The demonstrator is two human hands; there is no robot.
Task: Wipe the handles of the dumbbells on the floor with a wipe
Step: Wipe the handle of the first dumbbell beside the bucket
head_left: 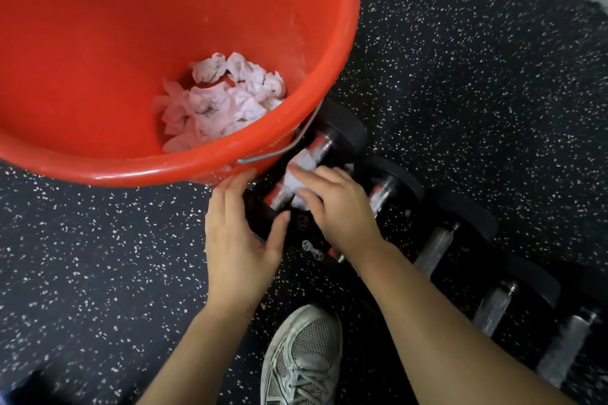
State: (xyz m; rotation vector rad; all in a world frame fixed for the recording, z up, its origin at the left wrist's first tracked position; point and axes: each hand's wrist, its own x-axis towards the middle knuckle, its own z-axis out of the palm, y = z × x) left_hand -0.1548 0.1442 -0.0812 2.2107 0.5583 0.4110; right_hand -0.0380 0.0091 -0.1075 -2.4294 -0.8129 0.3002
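Note:
Several black dumbbells with chrome handles lie in a row on the floor, running from the centre to the lower right. The one nearest the bucket (320,145) has a white wipe (301,171) wrapped over its handle. My right hand (335,204) presses that wipe against the handle, fingers curled around it. My left hand (240,233) grips the near black end weight (273,223) of the same dumbbell, thumb on one side and fingers on the other. The other dumbbell handles (434,250) to the right lie bare.
A big red bucket (98,171) with a metal bail fills the upper left; crumpled used wipes (220,102) lie in its bottom. It stands right against the first dumbbell. A grey sneaker (302,358) is on the black speckled rubber floor (98,256) below my hands.

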